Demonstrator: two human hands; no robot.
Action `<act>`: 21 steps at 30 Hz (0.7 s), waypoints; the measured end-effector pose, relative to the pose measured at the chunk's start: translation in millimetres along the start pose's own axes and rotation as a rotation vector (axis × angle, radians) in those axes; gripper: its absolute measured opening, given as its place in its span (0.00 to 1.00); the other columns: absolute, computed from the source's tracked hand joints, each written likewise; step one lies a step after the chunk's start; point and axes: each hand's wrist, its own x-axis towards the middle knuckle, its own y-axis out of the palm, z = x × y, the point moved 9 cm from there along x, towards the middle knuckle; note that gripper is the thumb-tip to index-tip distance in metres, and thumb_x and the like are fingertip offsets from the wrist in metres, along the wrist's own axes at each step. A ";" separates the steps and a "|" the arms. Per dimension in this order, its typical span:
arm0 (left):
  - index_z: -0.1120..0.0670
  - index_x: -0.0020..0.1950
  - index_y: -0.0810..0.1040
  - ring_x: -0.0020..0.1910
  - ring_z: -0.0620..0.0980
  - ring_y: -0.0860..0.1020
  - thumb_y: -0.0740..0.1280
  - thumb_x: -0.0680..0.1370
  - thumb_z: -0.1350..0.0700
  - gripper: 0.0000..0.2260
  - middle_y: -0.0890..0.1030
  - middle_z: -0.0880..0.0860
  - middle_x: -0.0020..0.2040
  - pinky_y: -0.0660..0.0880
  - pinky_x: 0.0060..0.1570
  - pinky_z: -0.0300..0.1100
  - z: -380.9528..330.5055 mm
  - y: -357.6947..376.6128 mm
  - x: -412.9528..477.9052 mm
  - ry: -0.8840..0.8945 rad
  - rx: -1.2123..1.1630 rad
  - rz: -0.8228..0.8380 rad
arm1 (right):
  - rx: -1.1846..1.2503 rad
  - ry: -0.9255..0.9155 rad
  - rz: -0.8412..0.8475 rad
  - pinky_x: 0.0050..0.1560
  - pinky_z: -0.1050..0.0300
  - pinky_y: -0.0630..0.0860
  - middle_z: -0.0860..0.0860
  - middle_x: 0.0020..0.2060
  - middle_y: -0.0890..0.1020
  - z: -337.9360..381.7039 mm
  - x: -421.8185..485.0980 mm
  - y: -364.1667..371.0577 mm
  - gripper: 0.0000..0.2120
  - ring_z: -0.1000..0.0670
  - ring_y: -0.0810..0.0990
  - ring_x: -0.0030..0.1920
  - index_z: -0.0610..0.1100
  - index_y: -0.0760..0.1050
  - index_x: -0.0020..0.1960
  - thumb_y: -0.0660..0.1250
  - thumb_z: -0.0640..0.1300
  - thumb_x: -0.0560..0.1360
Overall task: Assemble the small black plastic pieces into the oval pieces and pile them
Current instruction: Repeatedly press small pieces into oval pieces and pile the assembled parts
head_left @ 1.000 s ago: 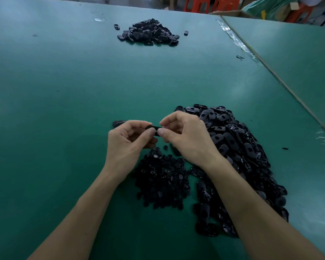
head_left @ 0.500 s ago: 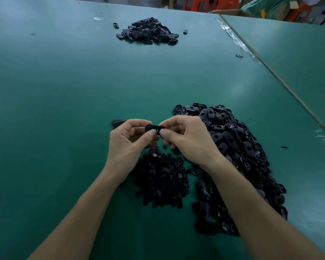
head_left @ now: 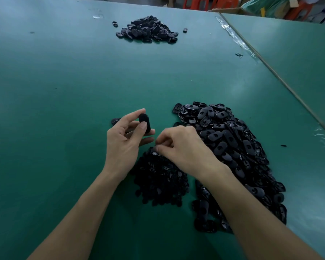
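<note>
– Parted now, have they? A second ago both met on one piece.
– Yes. Left hand [head_left: 126, 139] has lifted away, thumb and fingers clamped on an oval [head_left: 144, 122], held upright above the table [head_left: 64, 91].
– And the right hand [head_left: 180, 147]?
– Dropped onto the top of the small-piece heap [head_left: 159, 181], fingers curled, thumb and forefinger tips close together. Whether they pinch a piece, I cannot tell.
– The other ovals?
– Big heap [head_left: 233, 147] just right of the small one, partly under the right wrist. Far pile [head_left: 148, 30] lies well apart, near the table's back edge.
</note>
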 end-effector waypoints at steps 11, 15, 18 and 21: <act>0.52 0.55 0.79 0.38 0.52 0.85 0.70 0.79 0.64 0.09 0.85 0.51 0.40 0.81 0.39 0.39 2.4 -5.7 1.5 -0.012 0.031 -0.021 | -0.135 -0.025 0.197 0.53 0.48 0.79 0.53 0.46 0.80 6.8 -3.4 23.5 0.04 0.49 0.79 0.49 0.49 0.80 0.52 0.71 0.47 0.77; 0.54 0.51 0.81 0.38 0.50 0.85 0.70 0.78 0.64 0.06 0.86 0.51 0.41 0.81 0.39 0.38 1.2 -6.7 1.7 0.009 0.057 -0.027 | -0.107 -0.012 0.198 0.52 0.47 0.79 0.53 0.44 0.79 5.8 -2.1 26.0 0.02 0.49 0.79 0.48 0.52 0.77 0.48 0.70 0.47 0.76; 0.54 0.52 0.82 0.38 0.49 0.85 0.71 0.78 0.64 0.07 0.86 0.51 0.41 0.81 0.40 0.38 1.1 -7.3 2.1 0.016 0.066 -0.038 | -0.059 -0.013 0.184 0.51 0.47 0.79 0.53 0.42 0.80 3.7 -2.1 25.4 0.03 0.48 0.79 0.47 0.52 0.75 0.47 0.69 0.47 0.77; 0.54 0.52 0.83 0.37 0.47 0.84 0.70 0.78 0.65 0.08 0.86 0.50 0.40 0.80 0.40 0.38 0.7 -8.0 1.9 0.019 0.057 -0.056 | 0.006 -0.003 0.142 0.51 0.47 0.79 0.53 0.42 0.80 -0.3 -2.3 19.0 0.03 0.50 0.78 0.48 0.50 0.76 0.48 0.68 0.48 0.78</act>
